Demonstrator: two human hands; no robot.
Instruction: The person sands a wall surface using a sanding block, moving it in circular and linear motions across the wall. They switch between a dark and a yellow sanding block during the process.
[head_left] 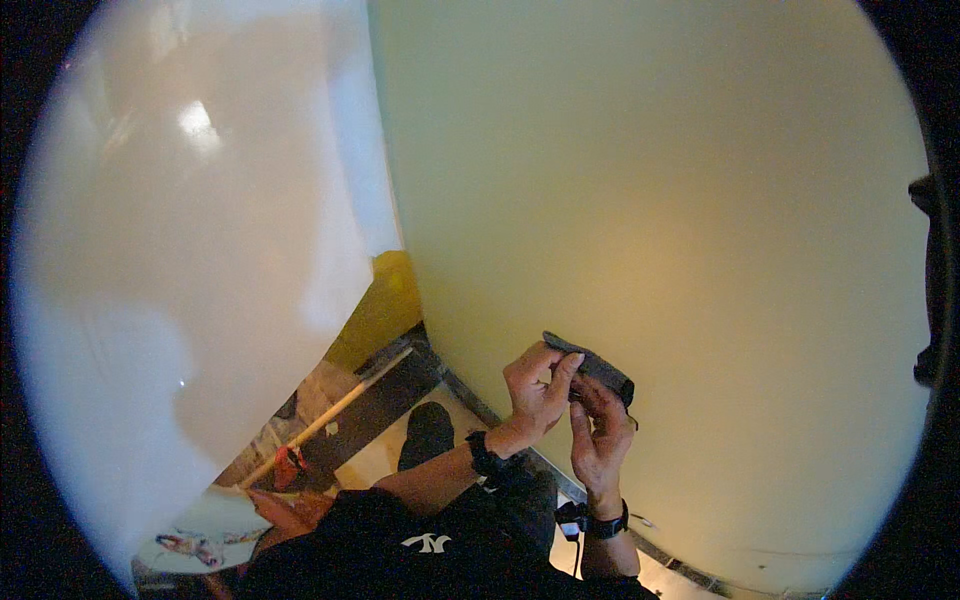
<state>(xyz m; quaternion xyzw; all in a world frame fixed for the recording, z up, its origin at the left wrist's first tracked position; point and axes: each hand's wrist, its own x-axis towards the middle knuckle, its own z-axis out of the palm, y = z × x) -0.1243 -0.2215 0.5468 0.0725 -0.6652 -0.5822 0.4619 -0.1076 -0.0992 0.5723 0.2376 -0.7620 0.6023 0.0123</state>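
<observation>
Both of my hands hold a dark grey, rough-looking folded sheet (598, 371), close in front of a pale yellow-green wall (680, 200). It resembles a piece of sandpaper, though its exact kind does not show clearly. My left hand (538, 398) pinches its left end between thumb and fingers. From below, my right hand (603, 440) grips the right end, its fingers curled against the underside. The sheet slants down to the right, and the fingers cover part of it. Dark bands circle both wrists.
At left, a large glossy white panel (200, 250) slants beside the wall. Below it are a long wooden stick (345, 402), a red object (288, 466) and a pale round surface (215, 530) with small things on it. A dark baseboard (470, 395) runs along the wall's foot.
</observation>
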